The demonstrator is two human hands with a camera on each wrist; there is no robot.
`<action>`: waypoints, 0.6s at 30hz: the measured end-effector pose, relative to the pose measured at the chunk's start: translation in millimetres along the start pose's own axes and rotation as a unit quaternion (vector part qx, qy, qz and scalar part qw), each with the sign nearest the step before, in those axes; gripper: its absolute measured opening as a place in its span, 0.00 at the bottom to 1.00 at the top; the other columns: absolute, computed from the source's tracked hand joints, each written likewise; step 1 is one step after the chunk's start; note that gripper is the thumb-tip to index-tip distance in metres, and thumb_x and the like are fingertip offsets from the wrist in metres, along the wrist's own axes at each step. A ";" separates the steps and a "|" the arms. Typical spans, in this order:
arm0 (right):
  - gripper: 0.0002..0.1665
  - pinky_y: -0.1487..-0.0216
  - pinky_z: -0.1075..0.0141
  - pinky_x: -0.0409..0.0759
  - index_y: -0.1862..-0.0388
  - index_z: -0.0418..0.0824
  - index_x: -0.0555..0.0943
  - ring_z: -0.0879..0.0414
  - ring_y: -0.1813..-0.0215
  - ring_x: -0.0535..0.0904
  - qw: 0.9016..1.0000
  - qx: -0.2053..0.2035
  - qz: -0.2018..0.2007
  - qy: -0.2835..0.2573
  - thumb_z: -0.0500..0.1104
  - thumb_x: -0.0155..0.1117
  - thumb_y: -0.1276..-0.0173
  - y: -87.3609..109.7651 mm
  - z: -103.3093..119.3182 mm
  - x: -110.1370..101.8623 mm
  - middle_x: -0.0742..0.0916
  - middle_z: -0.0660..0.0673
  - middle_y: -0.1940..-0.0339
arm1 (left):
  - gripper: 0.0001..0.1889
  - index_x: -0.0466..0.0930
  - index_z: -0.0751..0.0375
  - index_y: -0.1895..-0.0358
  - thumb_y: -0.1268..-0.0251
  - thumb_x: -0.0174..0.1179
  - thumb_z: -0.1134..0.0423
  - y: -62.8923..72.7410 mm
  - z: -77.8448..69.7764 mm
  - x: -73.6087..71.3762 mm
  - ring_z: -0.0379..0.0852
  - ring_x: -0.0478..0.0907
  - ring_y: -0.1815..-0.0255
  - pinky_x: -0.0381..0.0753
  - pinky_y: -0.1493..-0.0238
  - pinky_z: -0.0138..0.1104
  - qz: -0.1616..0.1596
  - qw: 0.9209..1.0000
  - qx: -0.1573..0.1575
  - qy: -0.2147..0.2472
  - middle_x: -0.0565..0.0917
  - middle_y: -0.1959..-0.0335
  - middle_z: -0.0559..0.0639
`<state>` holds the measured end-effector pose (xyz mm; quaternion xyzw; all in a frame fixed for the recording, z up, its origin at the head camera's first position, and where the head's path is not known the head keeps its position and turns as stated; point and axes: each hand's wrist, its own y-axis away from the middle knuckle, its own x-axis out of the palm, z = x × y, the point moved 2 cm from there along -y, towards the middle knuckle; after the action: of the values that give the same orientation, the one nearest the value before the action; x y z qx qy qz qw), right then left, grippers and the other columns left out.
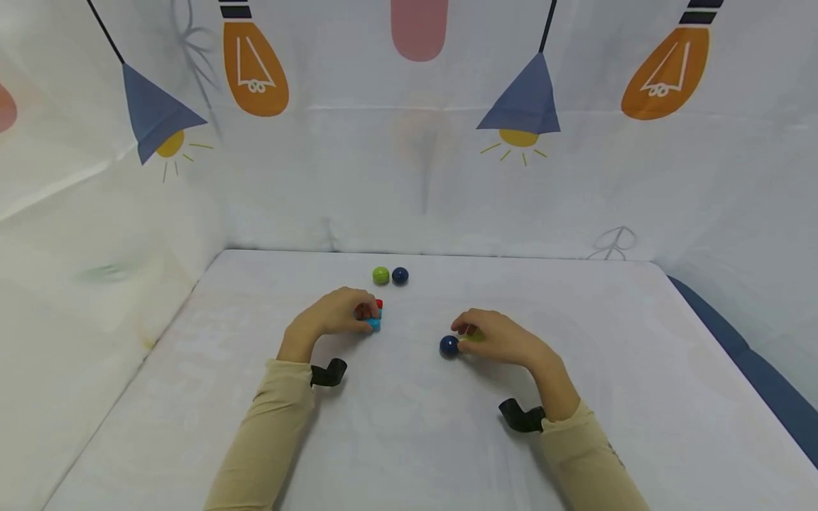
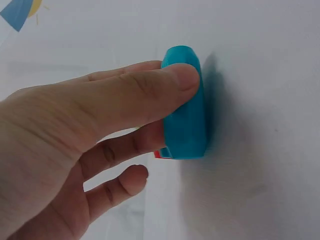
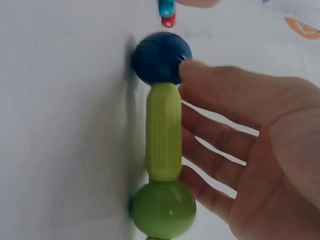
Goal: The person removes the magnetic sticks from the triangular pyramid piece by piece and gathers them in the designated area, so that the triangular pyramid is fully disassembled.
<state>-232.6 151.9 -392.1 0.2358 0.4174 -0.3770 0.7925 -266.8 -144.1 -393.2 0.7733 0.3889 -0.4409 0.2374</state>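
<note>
Blue rod (image 2: 186, 130), near the middle of the counter (image 1: 396, 433), pinched in the left grip (image 1: 335, 311), narrow, with the thumb across its face and fingers behind. Just beyond it, a red piece (image 1: 380, 304), mostly hidden by the fingers. Off to the right, well apart, a ball-and-rod chain (image 3: 163, 132) in the right grip (image 1: 501, 335), with the thumb against its dark blue ball (image 3: 162, 52) and fingers bent behind its yellow-green length; at the other end of that length, a green ball (image 3: 164, 209). Impossible to tell whether touching the counter. Farther back, side by side, a second green ball (image 1: 380, 275) and a second dark blue ball (image 1: 400, 276). Behind the counter, a white backdrop (image 1: 358, 170) printed with orange bulbs and blue lamps.
</note>
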 end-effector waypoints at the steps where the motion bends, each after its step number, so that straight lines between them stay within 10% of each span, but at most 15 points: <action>1: 0.17 0.47 0.57 0.77 0.49 0.39 0.79 0.53 0.51 0.79 1.000 -0.004 -0.004 0.003 0.41 0.64 0.37 0.5 -1.4 -1.0 0.84 0.47 0.54 | 0.09 0.81 0.58 0.62 0.46 0.68 0.64 0.2 0.4 0.0 0.45 0.76 0.64 0.74 0.58 0.34 0.000 1.000 -0.002 0.000 0.80 0.68 0.47; 18: 0.10 0.51 0.62 0.76 0.58 0.44 0.81 0.59 0.56 0.78 1.000 -0.007 -0.001 0.026 0.42 0.65 0.38 0.6 -10.8 1.8 0.84 0.52 0.60 | 0.08 0.80 0.54 0.64 0.47 0.69 0.63 -2.1 -1.9 4.7 0.44 0.73 0.64 0.72 0.60 0.34 -0.012 0.999 -0.030 -0.036 0.77 0.67 0.46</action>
<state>-236.7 158.9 -399.4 0.2398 0.4409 -0.3691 0.7822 -266.1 -139.7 -396.3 0.7446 0.4027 -0.4593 0.2692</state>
